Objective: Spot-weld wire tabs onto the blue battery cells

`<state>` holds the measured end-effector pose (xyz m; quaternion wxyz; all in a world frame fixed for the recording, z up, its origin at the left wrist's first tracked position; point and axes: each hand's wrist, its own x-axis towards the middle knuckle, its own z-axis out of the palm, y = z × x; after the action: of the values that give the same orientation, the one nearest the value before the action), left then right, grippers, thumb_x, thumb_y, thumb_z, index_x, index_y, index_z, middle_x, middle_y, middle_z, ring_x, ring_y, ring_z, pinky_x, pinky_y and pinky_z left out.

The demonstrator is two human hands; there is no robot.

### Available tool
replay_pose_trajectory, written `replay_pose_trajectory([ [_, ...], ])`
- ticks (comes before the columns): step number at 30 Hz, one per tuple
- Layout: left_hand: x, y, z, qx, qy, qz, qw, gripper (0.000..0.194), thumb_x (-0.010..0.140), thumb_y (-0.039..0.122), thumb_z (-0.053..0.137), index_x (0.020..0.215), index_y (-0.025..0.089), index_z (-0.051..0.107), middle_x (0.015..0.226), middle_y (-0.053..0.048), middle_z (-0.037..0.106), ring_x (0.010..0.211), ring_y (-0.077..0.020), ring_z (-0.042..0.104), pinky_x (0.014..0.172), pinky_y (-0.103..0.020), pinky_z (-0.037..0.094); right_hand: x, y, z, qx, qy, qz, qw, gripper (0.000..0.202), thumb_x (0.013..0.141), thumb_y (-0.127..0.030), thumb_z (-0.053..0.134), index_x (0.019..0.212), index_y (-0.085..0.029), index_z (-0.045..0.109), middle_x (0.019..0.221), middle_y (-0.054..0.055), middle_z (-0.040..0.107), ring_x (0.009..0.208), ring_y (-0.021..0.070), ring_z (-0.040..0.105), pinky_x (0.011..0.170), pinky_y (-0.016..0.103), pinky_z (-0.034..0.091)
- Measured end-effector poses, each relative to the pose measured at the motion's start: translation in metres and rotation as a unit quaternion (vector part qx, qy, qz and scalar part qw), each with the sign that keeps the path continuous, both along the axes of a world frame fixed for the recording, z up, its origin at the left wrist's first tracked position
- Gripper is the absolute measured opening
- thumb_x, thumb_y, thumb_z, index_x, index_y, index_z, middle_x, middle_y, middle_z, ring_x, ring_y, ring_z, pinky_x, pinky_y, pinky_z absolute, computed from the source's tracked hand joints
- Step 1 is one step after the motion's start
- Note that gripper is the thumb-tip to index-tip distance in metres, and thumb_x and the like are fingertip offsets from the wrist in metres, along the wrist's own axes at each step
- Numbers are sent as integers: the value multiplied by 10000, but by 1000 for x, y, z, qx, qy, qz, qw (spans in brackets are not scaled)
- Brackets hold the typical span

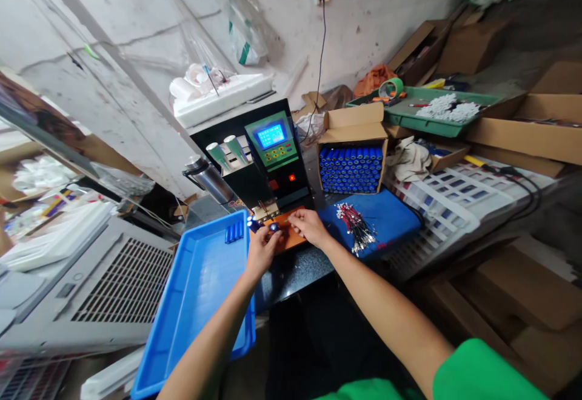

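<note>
My left hand (262,247) is closed around a blue battery cell (274,227) at the front of a spot welder (277,157) with a lit screen. Another blue cell's end shows just beyond its fingers. My right hand (309,226) has thumb and fingertips pinched together over the orange plate (291,237); whatever lies between them is too small to name. Right of that hand, a bundle of red and black wires (353,227) with white connectors rests on a blue pad (398,218). Several blue cells (234,232) lie side by side in the blue tray (209,291) on the left.
Behind the pad stands an open cardboard box (354,131) packed with blue cells. A steel flask (207,179) is left of the welder. The green tray (436,121) holds white parts and tape. A white plastic crate (445,200) is at the right.
</note>
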<state>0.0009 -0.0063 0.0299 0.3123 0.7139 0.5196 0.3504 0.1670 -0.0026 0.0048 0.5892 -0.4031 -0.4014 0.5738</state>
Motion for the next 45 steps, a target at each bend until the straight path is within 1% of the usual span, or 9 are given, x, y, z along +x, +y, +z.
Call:
replay_pose_trajectory([
  [3, 4, 1, 1, -37, -42, -6, 998, 340, 800, 470, 602, 912, 152, 645, 775, -33, 675, 693, -172, 613, 645, -269, 473, 0, 0, 1, -5, -6, -3, 1000, 305, 685, -453, 659, 669, -176, 533, 516, -58, 478, 425, 60, 387, 391, 177, 265],
  [9, 9, -1, 0, -24, -68, -8, 997, 340, 802, 460, 600, 956, 161, 648, 885, -48, 709, 809, -196, 641, 758, -298, 498, -1, -1, 3, -12, -4, -18, 1000, 291, 680, -441, 652, 675, -173, 539, 545, -44, 492, 445, 61, 404, 388, 168, 269],
  [14, 8, 0, -7, -12, -70, -7, 997, 344, 817, 459, 580, 969, 159, 652, 902, -54, 708, 834, -199, 641, 774, -305, 505, -2, 0, 3, -19, -21, -18, 999, 274, 675, -429, 657, 706, -172, 567, 551, -43, 502, 447, 67, 410, 390, 173, 270],
  [18, 7, 2, -12, -13, -87, -11, 996, 340, 818, 435, 578, 993, 152, 651, 886, -57, 706, 838, -207, 648, 770, -315, 512, -6, 0, 7, -13, -39, -19, 999, 278, 673, -437, 655, 685, -175, 565, 537, -37, 509, 443, 73, 407, 391, 185, 267],
  [23, 6, 2, -19, -8, -116, -10, 993, 360, 838, 401, 576, 1076, 139, 640, 969, -75, 709, 880, -211, 656, 829, -335, 507, -13, 0, 15, -9, -46, -21, 999, 262, 682, -423, 640, 658, -180, 546, 519, -40, 488, 437, 74, 403, 386, 187, 261],
  [27, 7, 2, -21, -6, -121, -8, 993, 368, 846, 391, 574, 1105, 138, 641, 1019, -84, 710, 907, -211, 657, 840, -324, 504, -17, 4, 18, -5, -64, -14, 998, 253, 685, -416, 636, 657, -183, 541, 490, -47, 483, 425, 79, 416, 391, 188, 293],
  [36, 7, 1, -21, 15, -101, -10, 995, 365, 856, 367, 554, 1141, 150, 629, 981, -63, 708, 899, -201, 652, 818, -306, 502, -23, 12, 14, 9, -159, -3, 987, 220, 741, -387, 598, 662, -185, 566, 485, -37, 516, 418, 97, 459, 409, 199, 348],
  [40, 7, 1, -21, 19, -99, -4, 995, 360, 856, 359, 549, 1139, 152, 628, 995, -66, 705, 918, -206, 650, 831, -314, 499, -23, 12, 14, 17, -184, -7, 983, 197, 757, -368, 584, 680, -187, 573, 505, -33, 532, 433, 104, 478, 416, 198, 353],
  [45, 8, 0, -20, 16, -110, -4, 994, 335, 849, 359, 556, 1096, 148, 639, 971, -63, 712, 856, -198, 653, 803, -312, 504, -23, 13, 15, 21, -205, -11, 979, 189, 768, -359, 581, 695, -185, 585, 513, -28, 542, 457, 113, 497, 437, 202, 368],
])
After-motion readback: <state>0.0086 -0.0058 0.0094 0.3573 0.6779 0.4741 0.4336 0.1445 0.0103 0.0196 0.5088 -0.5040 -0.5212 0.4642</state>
